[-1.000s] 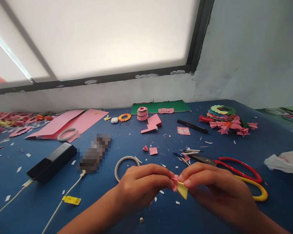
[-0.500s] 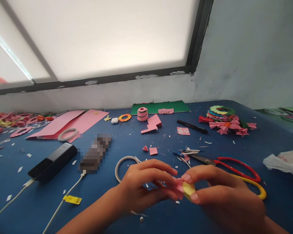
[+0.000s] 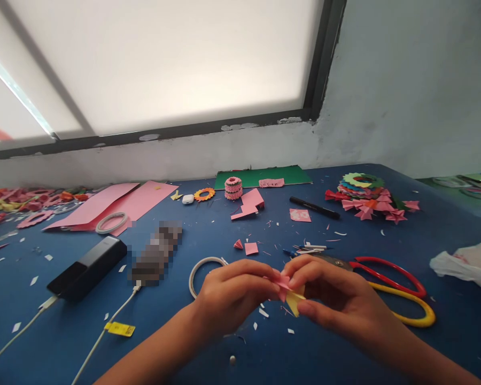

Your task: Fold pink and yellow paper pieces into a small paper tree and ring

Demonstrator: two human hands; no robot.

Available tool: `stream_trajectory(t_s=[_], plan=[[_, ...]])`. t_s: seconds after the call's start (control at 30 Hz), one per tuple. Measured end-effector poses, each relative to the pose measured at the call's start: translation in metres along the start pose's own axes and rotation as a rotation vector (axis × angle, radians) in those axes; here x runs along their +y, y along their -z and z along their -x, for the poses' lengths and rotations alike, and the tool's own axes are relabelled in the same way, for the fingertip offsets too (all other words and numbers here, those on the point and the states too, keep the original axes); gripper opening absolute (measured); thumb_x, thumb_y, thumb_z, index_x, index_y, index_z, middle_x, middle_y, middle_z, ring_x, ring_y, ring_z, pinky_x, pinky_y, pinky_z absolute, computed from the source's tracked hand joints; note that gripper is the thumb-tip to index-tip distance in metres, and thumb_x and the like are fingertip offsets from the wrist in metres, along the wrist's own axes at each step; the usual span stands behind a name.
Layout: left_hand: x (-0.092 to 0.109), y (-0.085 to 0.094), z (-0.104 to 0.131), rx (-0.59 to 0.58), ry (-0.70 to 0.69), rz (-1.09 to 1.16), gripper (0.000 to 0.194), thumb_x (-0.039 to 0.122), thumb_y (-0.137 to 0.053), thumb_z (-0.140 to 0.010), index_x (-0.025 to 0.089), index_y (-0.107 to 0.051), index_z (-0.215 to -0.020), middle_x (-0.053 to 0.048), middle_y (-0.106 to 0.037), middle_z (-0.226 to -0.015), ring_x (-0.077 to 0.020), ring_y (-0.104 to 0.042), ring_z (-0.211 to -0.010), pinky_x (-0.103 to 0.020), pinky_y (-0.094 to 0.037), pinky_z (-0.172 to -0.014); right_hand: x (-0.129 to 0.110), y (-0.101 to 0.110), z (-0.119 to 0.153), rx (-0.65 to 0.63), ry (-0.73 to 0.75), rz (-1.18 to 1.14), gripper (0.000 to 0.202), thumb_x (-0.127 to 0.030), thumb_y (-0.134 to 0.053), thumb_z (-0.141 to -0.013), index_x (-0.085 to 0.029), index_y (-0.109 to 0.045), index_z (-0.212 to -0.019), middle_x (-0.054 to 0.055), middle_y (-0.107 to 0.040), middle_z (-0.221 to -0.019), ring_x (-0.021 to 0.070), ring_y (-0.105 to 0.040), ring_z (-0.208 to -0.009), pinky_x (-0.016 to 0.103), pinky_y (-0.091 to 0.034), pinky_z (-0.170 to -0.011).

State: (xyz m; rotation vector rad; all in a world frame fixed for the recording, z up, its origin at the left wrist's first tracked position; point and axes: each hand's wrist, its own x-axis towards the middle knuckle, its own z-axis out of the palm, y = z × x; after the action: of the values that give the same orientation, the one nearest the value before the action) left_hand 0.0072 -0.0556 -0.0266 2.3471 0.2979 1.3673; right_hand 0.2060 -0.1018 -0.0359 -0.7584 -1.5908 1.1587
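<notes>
Between my two hands, low over the blue table (image 3: 208,353), is a small folded paper piece with a pink part (image 3: 282,287) and a yellow part (image 3: 294,302). My left hand (image 3: 234,294) pinches the pink side, its fingers covering much of it. On the other side, my right hand (image 3: 336,294) grips the piece with thumb and fingers around the yellow paper. Scissors (image 3: 404,275) with red and yellow handles lie just behind my right hand, their blades partly hidden. A roll of tape (image 3: 196,278) sits behind my left hand.
Behind the hands lie a pink paper square (image 3: 251,248), a black pen (image 3: 315,207) and a stack of pink paper rings (image 3: 233,188). Paper flowers and rings (image 3: 374,198) are piled at right. A black power bank (image 3: 87,266) with a cable stands at left. Paper scraps litter the table.
My right hand has shifted left and turned, its fingers now closer to my left hand. The yellow paper has tilted and shows a pointed end downward.
</notes>
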Motion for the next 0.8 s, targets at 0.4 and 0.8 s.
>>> stream_trajectory(t_s=[0.4, 0.8], plan=[[-0.001, -0.002, -0.004, 0.083, 0.815, 0.534, 0.022, 0.031, -0.079, -0.07, 0.012, -0.075, -0.081, -0.009, -0.075, -0.074, -0.0168, -0.07, -0.063, -0.027, -0.061, -0.062, 0.009, -0.005, -0.006, 0.143, 0.376, 0.349, 0.018, -0.007, -0.067, -0.074, -0.023, -0.066, -0.082, 0.002, -0.067, -0.085, 0.0144, -0.067, -0.077, 0.024, -0.057, -0.07], [-0.01, -0.011, 0.001, 0.072, 0.728, 0.135, 0.018, 0.029, -0.07, -0.078, 0.013, -0.071, -0.086, -0.007, -0.072, -0.081, -0.0157, -0.07, -0.069, -0.023, -0.059, -0.059, 0.015, -0.016, -0.006, 0.255, 0.243, 0.415, 0.003, -0.023, -0.064, -0.08, -0.021, -0.064, -0.077, 0.001, -0.065, -0.076, 0.0153, -0.063, -0.071, 0.026, -0.052, -0.065]])
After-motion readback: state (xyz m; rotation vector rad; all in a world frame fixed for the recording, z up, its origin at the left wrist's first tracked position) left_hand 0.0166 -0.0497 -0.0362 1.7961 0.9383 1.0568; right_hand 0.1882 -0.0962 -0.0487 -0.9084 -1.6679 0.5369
